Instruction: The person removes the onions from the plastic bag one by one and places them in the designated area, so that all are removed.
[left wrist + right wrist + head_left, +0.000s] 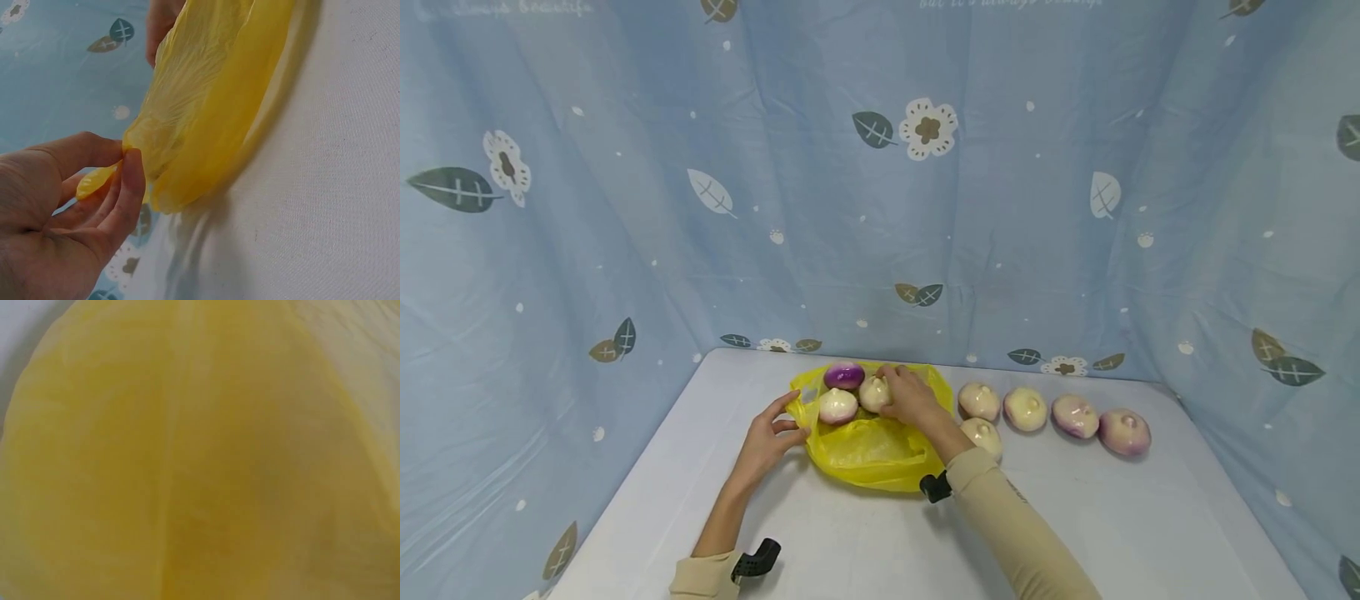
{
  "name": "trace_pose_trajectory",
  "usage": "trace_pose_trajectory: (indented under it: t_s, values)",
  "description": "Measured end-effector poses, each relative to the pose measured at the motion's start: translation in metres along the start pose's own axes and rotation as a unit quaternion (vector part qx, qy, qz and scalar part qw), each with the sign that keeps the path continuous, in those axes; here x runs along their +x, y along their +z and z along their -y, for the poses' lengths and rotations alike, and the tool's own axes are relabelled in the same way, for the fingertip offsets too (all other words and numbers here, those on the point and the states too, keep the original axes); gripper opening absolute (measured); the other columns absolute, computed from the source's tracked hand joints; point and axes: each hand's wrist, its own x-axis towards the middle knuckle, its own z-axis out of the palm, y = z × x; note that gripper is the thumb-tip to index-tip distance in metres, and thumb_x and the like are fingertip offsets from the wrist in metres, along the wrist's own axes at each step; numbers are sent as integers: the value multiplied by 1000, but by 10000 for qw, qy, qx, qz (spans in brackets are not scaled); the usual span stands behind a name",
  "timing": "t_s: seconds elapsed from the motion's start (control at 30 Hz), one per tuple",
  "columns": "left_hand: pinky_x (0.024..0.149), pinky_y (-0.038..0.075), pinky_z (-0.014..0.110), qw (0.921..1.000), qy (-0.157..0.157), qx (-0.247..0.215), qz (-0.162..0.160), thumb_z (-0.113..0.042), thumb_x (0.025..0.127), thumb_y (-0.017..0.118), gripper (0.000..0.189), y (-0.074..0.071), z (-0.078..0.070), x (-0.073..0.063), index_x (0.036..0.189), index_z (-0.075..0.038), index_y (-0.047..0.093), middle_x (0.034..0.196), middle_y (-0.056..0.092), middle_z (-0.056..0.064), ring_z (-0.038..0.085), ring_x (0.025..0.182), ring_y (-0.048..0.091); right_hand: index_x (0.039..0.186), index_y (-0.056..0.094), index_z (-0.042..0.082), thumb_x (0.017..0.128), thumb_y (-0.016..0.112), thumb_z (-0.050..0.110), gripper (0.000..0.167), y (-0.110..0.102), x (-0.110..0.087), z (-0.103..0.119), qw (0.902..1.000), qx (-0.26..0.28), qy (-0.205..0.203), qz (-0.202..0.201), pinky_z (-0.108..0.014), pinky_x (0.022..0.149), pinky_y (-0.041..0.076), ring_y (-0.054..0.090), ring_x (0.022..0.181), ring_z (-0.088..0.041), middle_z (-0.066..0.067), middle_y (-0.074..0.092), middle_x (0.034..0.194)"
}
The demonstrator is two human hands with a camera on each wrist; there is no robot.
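Yellow plastic bag [868, 450], lying open on the white tabletop [850, 542], roughly mid-left, close to the far edge. Pretty floppy, mouth facing the far side. Three turnip-looking bulbs sitting in the mouth: a purple one [844, 376] at the far end, a pale one [837, 406] nearer and to the left, and another pale one [874, 393] right beside it.

Left hand [769, 440] at the bag's left edge, grip pinching a bit of the yellow film between thumb and fingertips [132, 178]. Clear as day in the left wrist view, plastic bunched up right at the pinch. Beige sleeve [703, 577] and a black wrist mount [757, 560] down near the bottom.

Right hand [910, 396] reaching in over the bag from the near right, fingers curled over that middle pale bulb, so grip wrapped on it as far as the head view shows. Right wrist view no help at all, just yellow bag [200, 462] filling the whole thing, blurry.

Off to the right of the bag, five more bulbs loose on the tabletop: four in a row [1051, 413] heading right, the last two more purple-tinged, plus one [982, 436] a bit nearer, just beside the right forearm.

Blue curtain with leaves and flowers [925, 208] all around behind.
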Motion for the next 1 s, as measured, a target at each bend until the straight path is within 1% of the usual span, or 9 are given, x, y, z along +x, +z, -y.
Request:
trace_pose_trajectory:
  t_s: [0.17,0.3,0.43,0.7,0.87,0.9,0.93,1.0]
  values:
    - [75,58,22,10000,26,-39,34,-6,84,74,73,0,0,0,148,-13,42,138,48,21,30,99,68,131,46,20,85,77,22,56,1,2,0,10000,10,43,-6,-49,101,48,54,120,-33,-12,54,136]
    - [75,59,25,9999,72,-96,78,-5,85,74,73,1,0,-1,149,-12,40,140,46,22,34,100,68,130,46,20,84,78,24,56,1,3,-2,9999,-117,-25,-11,-47,99,50,58,114,-32,-11,58,133]
    - [75,59,26,9998,118,-148,112,-4,85,73,74,2,0,-1,150,-9,38,141,44,24,36,100,68,128,47,20,84,79,26,55,0,3,-2,9999,-130,-50,14,-46,96,51,59,112,-31,-11,59,130]
    - [74,60,26,9998,138,-109,89,-4,84,74,74,3,2,-1,149,-8,39,138,47,23,30,94,69,129,47,19,84,78,26,56,-4,1,-2,9997,-165,-138,97,-44,97,51,60,110,-30,-11,60,126]
    - [73,58,23,9999,91,-44,67,-5,84,74,73,2,2,0,149,-9,41,137,48,22,24,90,70,135,46,21,86,76,27,58,-5,3,0,9991,-338,-170,197,-44,100,50,60,115,-30,-12,58,130]
    - [73,58,23,9999,92,-41,80,-5,84,74,73,2,2,0,149,-9,40,138,48,22,24,90,70,136,45,21,86,76,28,59,-5,3,0,9989,-382,-165,231,-44,101,49,59,116,-29,-12,58,132]
    - [73,58,23,9999,61,-65,92,-4,84,74,73,2,-3,-2,149,-9,41,138,48,23,25,90,70,137,45,21,87,75,28,59,-5,4,1,9985,-436,-165,275,-44,102,49,58,117,-29,-12,57,133]
    - [73,58,22,9999,34,-67,101,-4,84,73,73,1,-3,-2,149,-9,40,139,47,23,25,90,70,138,46,21,87,75,29,59,-5,6,4,9978,-529,-128,371,-43,104,48,57,118,-28,-11,56,135]
